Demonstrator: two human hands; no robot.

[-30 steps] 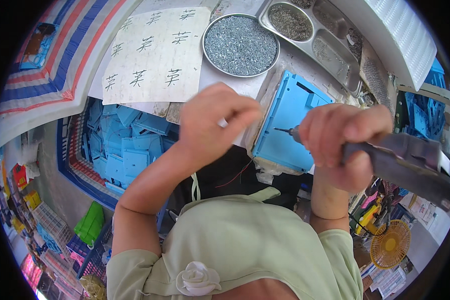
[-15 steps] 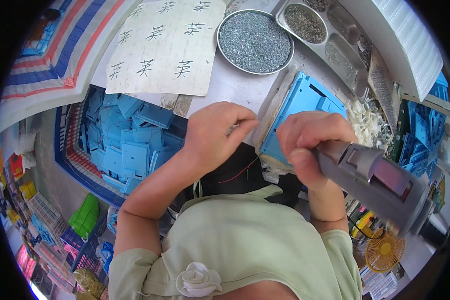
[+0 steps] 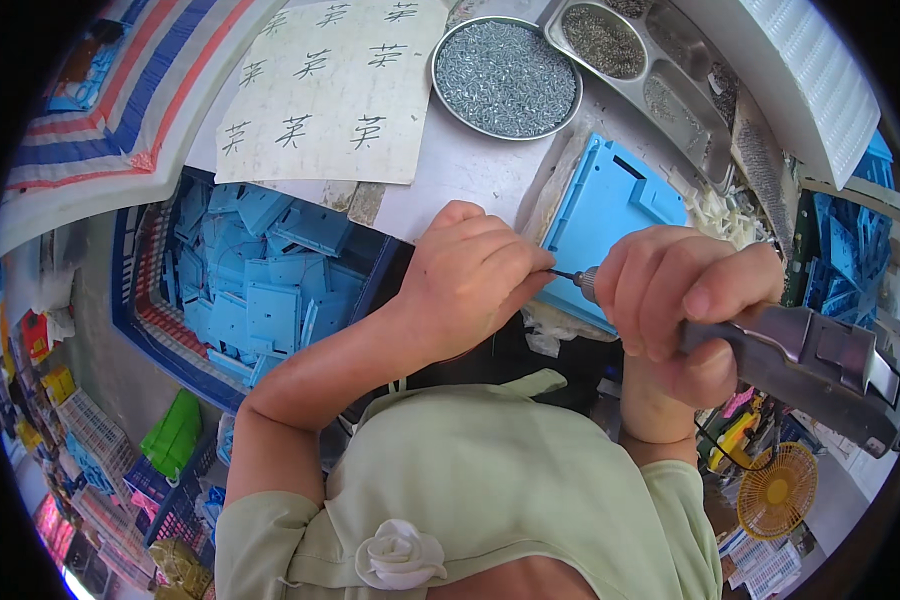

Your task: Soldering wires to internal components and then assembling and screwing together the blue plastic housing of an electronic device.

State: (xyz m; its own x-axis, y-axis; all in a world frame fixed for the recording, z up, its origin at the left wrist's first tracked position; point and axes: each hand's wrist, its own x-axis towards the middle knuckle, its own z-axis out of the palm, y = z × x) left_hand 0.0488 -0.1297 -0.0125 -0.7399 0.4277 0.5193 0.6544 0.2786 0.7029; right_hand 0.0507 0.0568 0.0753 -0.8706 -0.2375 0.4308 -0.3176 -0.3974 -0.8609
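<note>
Right hand (image 3: 685, 310) grasping driver (image 3: 805, 360) over panel's (image 3: 600, 190) right side; left hand (image 3: 470, 280) pinched near bit (image 3: 567, 275), left of panel, contents hidden.

Pale worktop (image 3: 460, 195), grey floor (image 3: 138, 372), striped sheeting (image 3: 95, 140) upper left, white ridged panel (image 3: 815, 85) upper right

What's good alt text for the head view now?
A person's right hand holds a dark power screwdriver, its bit pointing at the left hand beside a blue panel. Beyond is a dish of metal pieces; left, a basket of blue parts.
</note>
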